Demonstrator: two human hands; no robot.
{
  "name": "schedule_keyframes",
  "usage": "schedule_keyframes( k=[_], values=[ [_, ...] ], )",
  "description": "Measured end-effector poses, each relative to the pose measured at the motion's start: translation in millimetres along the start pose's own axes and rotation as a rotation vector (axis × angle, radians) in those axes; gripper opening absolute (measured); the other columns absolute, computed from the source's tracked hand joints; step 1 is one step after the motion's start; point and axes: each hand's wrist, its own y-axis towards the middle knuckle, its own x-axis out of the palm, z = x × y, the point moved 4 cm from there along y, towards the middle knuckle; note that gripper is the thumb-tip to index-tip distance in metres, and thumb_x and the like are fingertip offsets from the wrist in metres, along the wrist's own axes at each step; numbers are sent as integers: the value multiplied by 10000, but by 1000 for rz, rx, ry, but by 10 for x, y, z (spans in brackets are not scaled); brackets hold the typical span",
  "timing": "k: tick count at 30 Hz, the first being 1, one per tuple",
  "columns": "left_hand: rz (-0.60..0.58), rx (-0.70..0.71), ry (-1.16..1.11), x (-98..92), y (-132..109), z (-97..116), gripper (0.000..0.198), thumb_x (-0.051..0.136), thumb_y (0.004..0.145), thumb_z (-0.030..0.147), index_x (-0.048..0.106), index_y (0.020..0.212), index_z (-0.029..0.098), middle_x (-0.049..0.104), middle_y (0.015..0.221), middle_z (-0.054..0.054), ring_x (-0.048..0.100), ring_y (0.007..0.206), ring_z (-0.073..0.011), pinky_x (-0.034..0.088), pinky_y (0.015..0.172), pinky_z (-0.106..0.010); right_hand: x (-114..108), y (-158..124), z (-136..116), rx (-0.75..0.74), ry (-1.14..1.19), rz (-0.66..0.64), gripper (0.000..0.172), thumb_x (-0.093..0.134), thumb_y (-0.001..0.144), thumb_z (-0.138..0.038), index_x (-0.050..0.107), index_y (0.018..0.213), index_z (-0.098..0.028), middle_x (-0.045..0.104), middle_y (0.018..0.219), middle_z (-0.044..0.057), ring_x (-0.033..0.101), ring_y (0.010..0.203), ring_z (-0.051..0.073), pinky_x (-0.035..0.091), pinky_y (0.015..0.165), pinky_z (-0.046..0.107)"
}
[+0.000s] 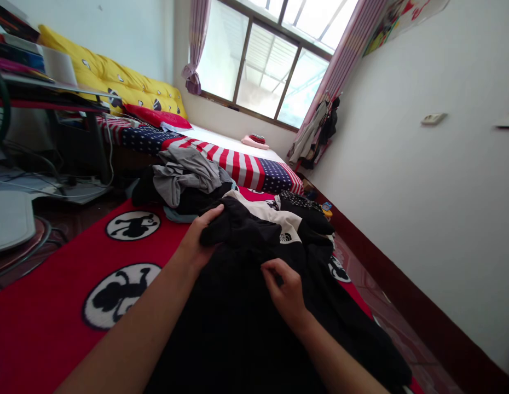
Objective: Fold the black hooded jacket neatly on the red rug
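Garment: soft black cloth garment (246, 306), limp; best gripped at edges.
Left hand (199, 241): clutching far fold.
Right hand (285, 293): pinching near fabric.

Both hands (199, 238) (285, 293) forward, fingers curled

Red blanket (53, 306) (monkey prints), black garment (238, 328) spread on it, grey clothes (184, 175) heaped behind
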Motion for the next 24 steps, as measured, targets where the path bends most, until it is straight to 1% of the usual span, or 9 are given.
schedule_keyframes(
  k=[2, 7, 9, 12, 14, 17, 19, 22, 24],
  values=[
    [-24, -45, 13, 48, -54, 33, 190, 615, 792, 240, 686, 883, 90, 719, 741, -94, 703, 714, -237, 598, 636, -327, 78, -65, -12, -19, -63, -1, 121, 502, 840, -164, 599, 896, -212, 605, 881, 16, 580, 778, 138, 462, 703, 265],
    [-13, 22, 39, 164, -171, 61, 195, 588, 816, 187, 672, 957, 83, 714, 777, -102, 699, 683, -223, 601, 605, -312, -3, 103, 158, 134, -339, 266, 217, 578, 737, -174, 538, 949, -200, 556, 948, 30, 534, 733, 144, 436, 652, 272],
    [9, 89, 61, 150, -160, 82, 248, 586, 804, 123, 642, 1044, 100, 708, 817, -87, 691, 649, -189, 597, 586, -284, -28, 183, 246, 135, -401, 247, 176, 556, 728, -162, 549, 898, -209, 567, 896, 13, 538, 753, 153, 424, 659, 270],
    [117, 238, 48, -15, -46, 150, 468, 566, 780, 24, 540, 1214, 196, 688, 850, -38, 675, 615, -134, 590, 563, -246, -52, 195, 388, 154, -398, 219, 139, 512, 724, -134, 564, 823, -216, 565, 790, -17, 535, 707, 140, 411, 647, 256],
    [193, 273, -36, -174, 66, 176, 491, 499, 794, -22, 514, 1228, 205, 676, 857, -35, 682, 662, -132, 595, 581, -241, -67, 146, 475, 199, -358, 259, 152, 512, 711, -133, 572, 825, -213, 539, 739, -28, 515, 645, 127, 407, 620, 249],
    [209, 161, -191, -343, 214, 137, 371, 424, 813, -42, 555, 1117, 126, 673, 903, -80, 691, 811, -173, 610, 653, -275, -44, 80, 546, 204, -277, 284, 173, 504, 702, -121, 592, 824, -207, 526, 732, -28, 495, 609, 116, 415, 612, 245],
    [193, 91, -199, -400, 264, 93, 321, 451, 799, -45, 560, 1063, 102, 676, 932, -106, 687, 859, -192, 610, 676, -291, -19, 64, 556, 184, -235, 281, 206, 491, 705, -109, 618, 834, -207, 545, 771, -18, 492, 606, 111, 426, 621, 245],
    [202, 86, 6, -486, 292, 43, 414, 539, 699, -103, 550, 1065, 90, 686, 918, -118, 692, 828, -184, 588, 642, -240, 0, 60, 554, 175, -194, 282, 243, 480, 712, -100, 649, 847, -210, 558, 795, -10, 489, 595, 106, 435, 620, 244],
    [247, 127, 288, -580, 306, 38, 457, 622, 656, -69, 566, 1075, 103, 694, 858, -98, 694, 758, -185, 550, 564, -210, 3, 54, 554, 174, -180, 282, 249, 480, 713, -97, 656, 847, -212, 557, 790, -10, 491, 594, 105, 438, 615, 241]
  ],
)
